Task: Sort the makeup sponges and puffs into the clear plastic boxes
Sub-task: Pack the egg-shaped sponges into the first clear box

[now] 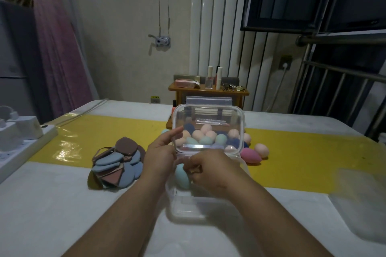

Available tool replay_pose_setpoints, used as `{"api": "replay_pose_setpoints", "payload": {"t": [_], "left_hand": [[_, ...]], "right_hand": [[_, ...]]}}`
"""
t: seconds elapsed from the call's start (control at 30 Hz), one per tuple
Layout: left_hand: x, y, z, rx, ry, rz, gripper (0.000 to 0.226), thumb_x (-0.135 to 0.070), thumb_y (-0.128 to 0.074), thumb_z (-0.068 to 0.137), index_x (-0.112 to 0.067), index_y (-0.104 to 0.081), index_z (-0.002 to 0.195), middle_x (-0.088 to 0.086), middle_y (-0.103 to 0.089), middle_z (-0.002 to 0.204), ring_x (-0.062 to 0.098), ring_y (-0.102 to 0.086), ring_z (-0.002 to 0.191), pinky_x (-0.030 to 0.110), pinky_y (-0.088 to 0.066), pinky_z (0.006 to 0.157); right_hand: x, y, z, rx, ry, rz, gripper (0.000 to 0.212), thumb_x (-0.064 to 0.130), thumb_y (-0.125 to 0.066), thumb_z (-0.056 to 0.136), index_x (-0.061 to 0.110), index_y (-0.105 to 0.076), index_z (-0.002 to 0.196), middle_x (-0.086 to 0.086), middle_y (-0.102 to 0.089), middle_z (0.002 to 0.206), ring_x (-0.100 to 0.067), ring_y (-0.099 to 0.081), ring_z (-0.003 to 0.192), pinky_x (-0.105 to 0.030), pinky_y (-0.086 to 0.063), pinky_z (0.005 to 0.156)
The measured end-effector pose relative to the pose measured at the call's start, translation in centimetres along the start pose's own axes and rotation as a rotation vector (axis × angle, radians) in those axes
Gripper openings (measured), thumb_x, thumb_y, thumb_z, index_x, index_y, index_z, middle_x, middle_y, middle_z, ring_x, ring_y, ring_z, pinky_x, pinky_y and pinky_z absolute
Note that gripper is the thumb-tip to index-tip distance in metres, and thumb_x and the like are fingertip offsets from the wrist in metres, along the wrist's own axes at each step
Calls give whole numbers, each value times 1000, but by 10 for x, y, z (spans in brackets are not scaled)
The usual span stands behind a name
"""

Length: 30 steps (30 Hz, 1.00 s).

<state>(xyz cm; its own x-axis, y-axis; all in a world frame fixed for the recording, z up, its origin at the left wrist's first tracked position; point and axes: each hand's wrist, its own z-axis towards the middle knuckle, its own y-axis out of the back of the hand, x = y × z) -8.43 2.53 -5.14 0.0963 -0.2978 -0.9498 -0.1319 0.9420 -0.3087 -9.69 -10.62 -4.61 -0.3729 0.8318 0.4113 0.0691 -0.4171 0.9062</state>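
A clear plastic box (188,210) stands in front of me on the table. Its clear lid (208,115) is tilted up on edge, and my left hand (160,152) grips the lid's left side. A teal egg sponge (182,176) sits at the box's far left corner, with the curled fingers of my right hand (211,167) pinched against it. Behind the lid lies a heap of egg sponges (208,135) in peach, teal and navy. Two more, a rose one (250,155) and a peach one (262,149), lie to its right. A stack of flat puffs (119,162) lies left of the box.
A second clear box (359,204) sits blurred at the right table edge. A white power strip with plugs (23,142) lies at the left edge. A small wooden shelf with cosmetics (208,89) stands behind the sponges. A yellow strip (302,152) runs across the table.
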Motion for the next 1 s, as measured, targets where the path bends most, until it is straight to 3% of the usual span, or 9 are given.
{"api": "replay_pose_setpoints", "payload": {"t": [0.2, 0.33, 0.43, 0.53, 0.63, 0.7, 0.9, 1.0], "left_hand": [[-1, 0, 1, -10, -9, 47, 63, 24, -31, 80, -14, -70, 111, -2, -66, 103, 3, -68, 72, 20, -55, 53], [3, 2, 6, -12, -3, 45, 68, 26, -28, 76, -17, -71, 108, 1, -66, 110, 14, -65, 88, 28, -60, 59], [2, 3, 6, -17, -6, 48, 67, 26, -30, 76, -16, -70, 110, 1, -65, 110, 15, -64, 89, 29, -60, 60], [1, 1, 4, -16, -9, 50, 64, 25, -33, 77, -16, -70, 111, -1, -65, 109, 15, -62, 90, 31, -60, 64], [0, 1, 2, -22, -12, 47, 61, 23, -35, 80, -16, -70, 111, -3, -65, 105, 14, -62, 87, 30, -61, 64], [-1, 1, 1, -24, -13, 54, 61, 23, -36, 81, -17, -70, 111, -4, -64, 104, 12, -62, 86, 27, -60, 61], [-1, 4, 1, -46, -32, 70, 62, 26, -44, 77, -23, -70, 105, -8, -65, 102, 8, -61, 84, 15, -52, 52], [0, 4, 1, -49, -35, 73, 62, 26, -45, 77, -23, -70, 106, -10, -65, 100, 6, -61, 81, 14, -50, 50]], "right_hand": [[-6, 0, 0, -41, -14, 69, 29, 16, -60, 91, 30, -72, 113, 5, -72, 109, -16, -65, 99, -31, -53, 89], [-9, 7, -5, -100, -17, 65, 27, 20, -59, 94, 33, -71, 115, 7, -72, 107, -12, -64, 96, -27, -53, 86], [-15, 14, -10, -183, -26, 113, 25, 22, -59, 94, 31, -71, 114, 8, -71, 107, -10, -62, 97, -26, -53, 83], [-24, 16, -13, -364, -36, 212, 21, 19, -61, 92, 30, -73, 106, 14, -68, 96, -2, -60, 87, -12, -44, 70], [-32, 19, -16, -593, -35, 323, 20, 12, -64, 86, 29, -73, 90, 16, -68, 83, 0, -62, 80, -13, -45, 66], [-38, 24, -18, -660, -71, 337, 20, 10, -63, 85, 28, -72, 87, 18, -66, 79, 0, -61, 78, -14, -44, 64], [-67, 31, -17, -709, -288, 343, 21, 8, -59, 89, 26, -68, 82, 7, -68, 81, -17, -63, 78, -30, -53, 67], [-82, 29, -15, -622, -437, 300, 18, 9, -59, 91, 24, -69, 94, 1, -70, 98, -21, -62, 90, -31, -51, 76]]}}
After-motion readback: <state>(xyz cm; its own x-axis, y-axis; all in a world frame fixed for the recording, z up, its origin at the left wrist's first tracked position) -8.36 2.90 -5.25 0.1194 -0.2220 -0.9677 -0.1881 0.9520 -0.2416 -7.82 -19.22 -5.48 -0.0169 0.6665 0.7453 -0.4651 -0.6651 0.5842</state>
